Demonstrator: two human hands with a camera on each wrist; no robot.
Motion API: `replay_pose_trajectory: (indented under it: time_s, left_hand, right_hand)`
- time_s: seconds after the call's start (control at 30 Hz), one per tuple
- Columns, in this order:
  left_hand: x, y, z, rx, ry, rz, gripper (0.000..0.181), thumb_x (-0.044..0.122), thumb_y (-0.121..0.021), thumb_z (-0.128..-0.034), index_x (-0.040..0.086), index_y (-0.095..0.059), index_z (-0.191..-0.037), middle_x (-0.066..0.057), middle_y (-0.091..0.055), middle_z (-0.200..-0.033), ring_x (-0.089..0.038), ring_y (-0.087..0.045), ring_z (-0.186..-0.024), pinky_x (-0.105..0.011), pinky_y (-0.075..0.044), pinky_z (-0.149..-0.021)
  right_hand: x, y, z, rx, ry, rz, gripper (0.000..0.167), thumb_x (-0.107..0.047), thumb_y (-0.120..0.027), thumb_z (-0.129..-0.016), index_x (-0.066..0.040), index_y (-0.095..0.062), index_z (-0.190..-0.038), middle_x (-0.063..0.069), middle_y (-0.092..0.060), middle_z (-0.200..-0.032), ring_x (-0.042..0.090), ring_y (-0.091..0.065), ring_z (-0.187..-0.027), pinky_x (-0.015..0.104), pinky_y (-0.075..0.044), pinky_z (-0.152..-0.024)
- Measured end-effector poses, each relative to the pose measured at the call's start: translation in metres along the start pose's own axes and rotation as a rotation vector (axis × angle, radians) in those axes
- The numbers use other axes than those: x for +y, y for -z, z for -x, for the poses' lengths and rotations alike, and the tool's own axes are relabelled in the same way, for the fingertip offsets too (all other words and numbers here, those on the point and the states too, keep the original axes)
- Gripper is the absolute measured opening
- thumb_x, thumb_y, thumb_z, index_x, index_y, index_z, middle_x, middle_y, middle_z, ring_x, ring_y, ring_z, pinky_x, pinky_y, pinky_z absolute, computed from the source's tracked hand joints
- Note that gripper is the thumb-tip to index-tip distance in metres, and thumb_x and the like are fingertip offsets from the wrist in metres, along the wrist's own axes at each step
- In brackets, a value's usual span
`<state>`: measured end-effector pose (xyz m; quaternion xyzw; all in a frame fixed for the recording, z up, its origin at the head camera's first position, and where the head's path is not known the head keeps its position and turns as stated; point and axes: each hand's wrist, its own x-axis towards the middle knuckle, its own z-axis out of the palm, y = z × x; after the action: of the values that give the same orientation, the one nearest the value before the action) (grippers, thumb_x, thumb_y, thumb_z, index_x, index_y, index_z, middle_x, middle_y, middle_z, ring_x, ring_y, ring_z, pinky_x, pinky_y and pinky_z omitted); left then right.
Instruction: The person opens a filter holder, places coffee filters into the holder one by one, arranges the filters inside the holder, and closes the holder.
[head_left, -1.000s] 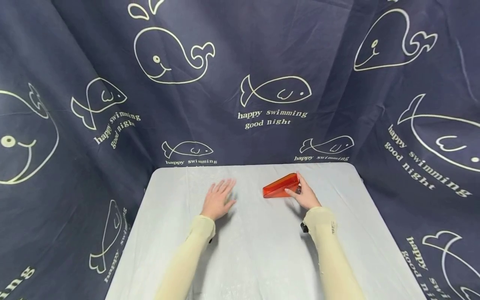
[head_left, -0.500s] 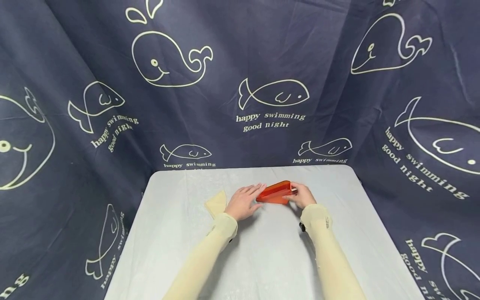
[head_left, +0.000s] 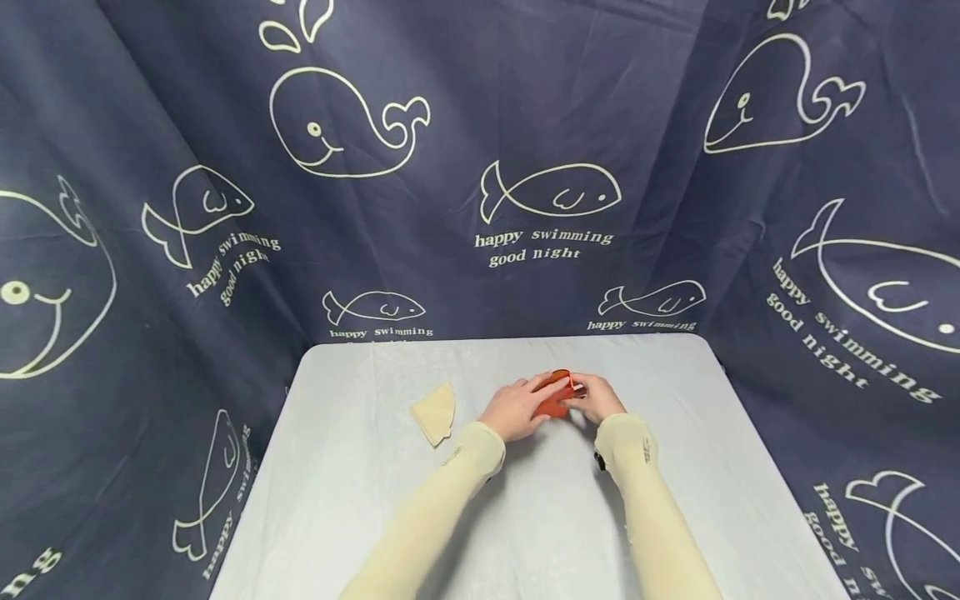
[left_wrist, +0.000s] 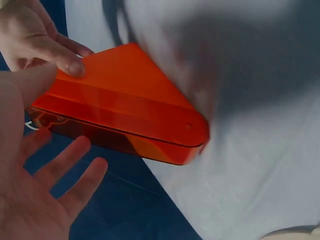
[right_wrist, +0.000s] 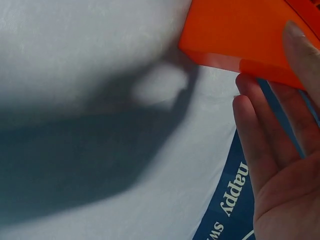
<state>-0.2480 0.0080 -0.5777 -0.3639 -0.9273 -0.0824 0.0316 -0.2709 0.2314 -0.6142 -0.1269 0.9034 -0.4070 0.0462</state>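
Note:
A translucent orange, wedge-shaped plastic holder (head_left: pixel 553 407) is between both hands above the table's far half. My right hand (head_left: pixel 602 400) grips its right end, thumb on one face and fingers against the other side in the right wrist view. My left hand (head_left: pixel 513 410) reaches over the holder from the left. In the left wrist view its fingers (left_wrist: pixel 82 192) are spread and fairly straight beside the holder (left_wrist: pixel 125 95); whether they touch it, I cannot tell. A beige, fan-shaped coffee filter (head_left: pixel 435 414), perhaps a stack, lies flat to the left of my left hand.
The table (head_left: pixel 360 500) has a pale cover. Its far edge meets a dark blue curtain (head_left: pixel 450 100) with whale and fish drawings, which also hangs along the left and right sides.
My left hand has let go of the beige filter, leaving it on the table, and moved right to the holder. My right hand has brought the holder slightly left and nearer.

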Motion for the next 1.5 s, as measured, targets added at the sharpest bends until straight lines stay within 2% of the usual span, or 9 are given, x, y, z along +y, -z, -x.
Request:
replay_pose_trajectory:
  time_s: [0.3,0.5,0.67,0.87,0.97,1.07,1.13,1.33,1.5]
  left_hand:
    - [0.008,-0.001,-0.018,0.058,0.006,0.091,0.058,0.029,-0.072,-0.0983,0.029,-0.051,-0.152,-0.005,-0.057,-0.145,-0.026,-0.068,-0.112,-0.036,-0.057,-0.096]
    - [0.011,0.002,-0.021,0.065,0.038,0.082,0.050,0.025,-0.077,-0.0949,0.027,-0.059,-0.142,-0.005,-0.061,-0.120,-0.023,-0.066,-0.094,-0.033,-0.058,-0.088]
    - [0.009,0.005,-0.021,0.080,0.042,0.097,0.044,0.025,-0.075,-0.0959,0.026,-0.059,-0.137,-0.006,-0.061,-0.116,-0.024,-0.066,-0.092,-0.034,-0.058,-0.084]
    - [0.000,0.003,-0.020,0.115,0.052,0.134,0.036,0.025,-0.068,-0.1013,0.027,-0.059,-0.136,-0.003,-0.062,-0.113,-0.023,-0.067,-0.089,-0.036,-0.059,-0.082]
    - [-0.005,0.000,-0.019,0.139,0.043,0.143,0.033,0.028,-0.066,-0.1025,0.027,-0.059,-0.135,-0.001,-0.063,-0.131,-0.023,-0.069,-0.093,-0.037,-0.060,-0.083]
    - [-0.009,-0.003,-0.017,0.162,0.041,0.133,0.033,0.031,-0.068,-0.1014,0.026,-0.059,-0.133,0.004,-0.055,-0.151,-0.024,-0.071,-0.099,-0.037,-0.060,-0.085]
    - [-0.011,-0.003,-0.015,0.180,0.048,0.120,0.034,0.034,-0.068,-0.1008,0.025,-0.058,-0.132,0.005,-0.052,-0.156,-0.023,-0.071,-0.101,-0.036,-0.060,-0.086]
    - [-0.018,0.006,-0.009,0.219,0.087,0.150,0.027,0.037,-0.063,-0.1031,0.021,-0.058,-0.125,0.007,-0.062,-0.133,-0.015,-0.067,-0.110,-0.032,-0.057,-0.095]
    - [-0.024,0.009,-0.002,0.260,0.077,0.206,0.020,0.032,-0.061,-0.1050,0.019,-0.059,-0.119,0.006,-0.062,-0.121,-0.013,-0.068,-0.102,-0.030,-0.057,-0.093]
  right_hand:
    - [0.004,-0.002,0.002,0.017,0.033,0.006,0.041,-0.002,-0.082,-0.085,0.002,-0.069,-0.124,0.023,-0.073,-0.116,0.039,-0.073,-0.102,0.048,-0.061,-0.090]
    - [0.003,-0.002,0.000,0.034,0.028,0.009,0.045,-0.003,-0.085,-0.082,0.002,-0.070,-0.125,0.022,-0.074,-0.116,0.037,-0.074,-0.100,0.045,-0.061,-0.087]
    - [0.001,0.000,-0.003,0.014,0.034,-0.019,0.041,-0.002,-0.085,-0.082,0.000,-0.071,-0.121,0.022,-0.073,-0.116,0.037,-0.076,-0.098,0.041,-0.063,-0.084]
    - [0.002,0.001,-0.003,-0.010,-0.030,-0.035,0.045,-0.004,-0.085,-0.083,-0.002,-0.071,-0.127,0.022,-0.073,-0.121,0.032,-0.077,-0.096,0.037,-0.063,-0.081]
    - [0.002,0.000,-0.002,-0.019,-0.052,-0.044,0.045,-0.004,-0.084,-0.084,0.000,-0.070,-0.127,0.023,-0.072,-0.123,0.032,-0.077,-0.096,0.036,-0.063,-0.081]
    - [0.001,-0.001,-0.001,-0.019,-0.066,-0.053,0.043,-0.004,-0.084,-0.084,0.000,-0.071,-0.125,0.024,-0.072,-0.122,0.033,-0.077,-0.096,0.036,-0.063,-0.080]
    - [0.000,-0.001,-0.001,-0.018,-0.076,-0.057,0.041,-0.005,-0.084,-0.084,-0.001,-0.072,-0.123,0.022,-0.073,-0.120,0.032,-0.077,-0.095,0.037,-0.063,-0.081]
    - [-0.002,-0.001,-0.002,-0.024,-0.096,-0.063,0.038,-0.006,-0.085,-0.084,-0.003,-0.073,-0.120,0.018,-0.076,-0.114,0.029,-0.077,-0.095,0.035,-0.063,-0.081]
    - [-0.003,0.000,-0.001,-0.029,-0.092,-0.066,0.037,-0.004,-0.084,-0.084,-0.002,-0.073,-0.119,0.018,-0.076,-0.112,0.029,-0.078,-0.095,0.034,-0.063,-0.080]
